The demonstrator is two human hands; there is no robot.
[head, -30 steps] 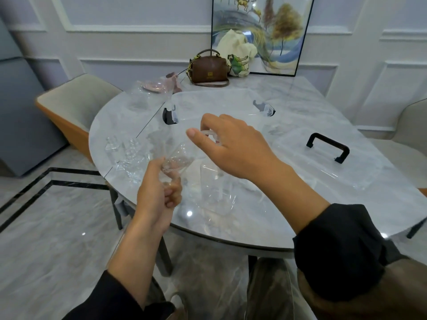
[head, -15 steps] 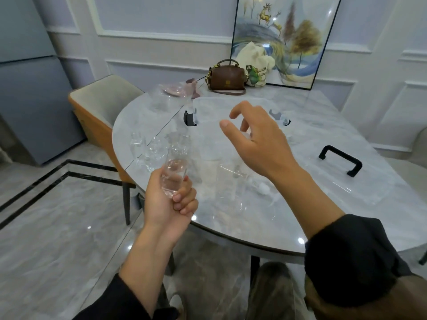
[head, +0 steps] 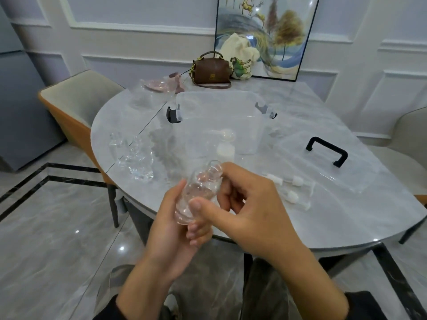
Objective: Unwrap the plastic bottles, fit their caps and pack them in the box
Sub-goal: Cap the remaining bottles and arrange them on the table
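In the lower middle of the frame, the left hand (head: 178, 218) holds a clear bottle (head: 197, 192) in a closed grip, just before the surface (head: 323, 218) edge. The right hand (head: 245, 209) pinches its thin wrap. The bottle is smooth; a hard pull could make it slip to the floor. The box (head: 219, 121) waits open behind.

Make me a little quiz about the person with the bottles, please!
1. True or false: both hands touch the clear bottle.
2. Which sits nearest the framed painting? A) brown handbag B) lid with the black handle C) pump caps
3. Fill in: the clear storage box stands on the ___ table.

Key: 1 true, left hand and right hand; 2 A; 3 marble.
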